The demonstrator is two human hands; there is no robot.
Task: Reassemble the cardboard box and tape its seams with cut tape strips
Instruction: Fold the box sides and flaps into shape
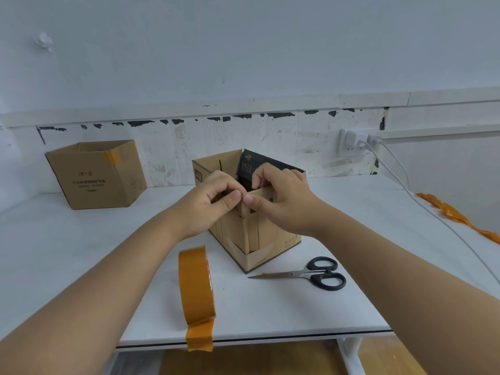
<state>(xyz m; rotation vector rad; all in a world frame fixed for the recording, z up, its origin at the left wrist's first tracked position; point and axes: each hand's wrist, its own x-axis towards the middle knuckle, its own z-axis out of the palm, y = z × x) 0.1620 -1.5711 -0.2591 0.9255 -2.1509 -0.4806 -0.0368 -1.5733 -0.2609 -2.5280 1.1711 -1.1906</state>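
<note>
Mid-frame on the tabletop (pixel 297 307), the cardboard box (pixel 266 234) stands upright, mouth up, corner toward the camera. Left hand (pixel 213 201) and right hand (pixel 281 198) have fingers pinching its near top corner. Lower-left, the tape roll (pixel 196 285) stands on edge; seams seem partly taped, top unclosed.

Brown cardboard box (pixel 251 236), orange tape roll (pixel 195 285), black-handled scissors (pixel 319 273), white table (pixel 81 239).

A wall socket (pixel 351 143) with white cables (pixel 400 171) plugged in.
</note>
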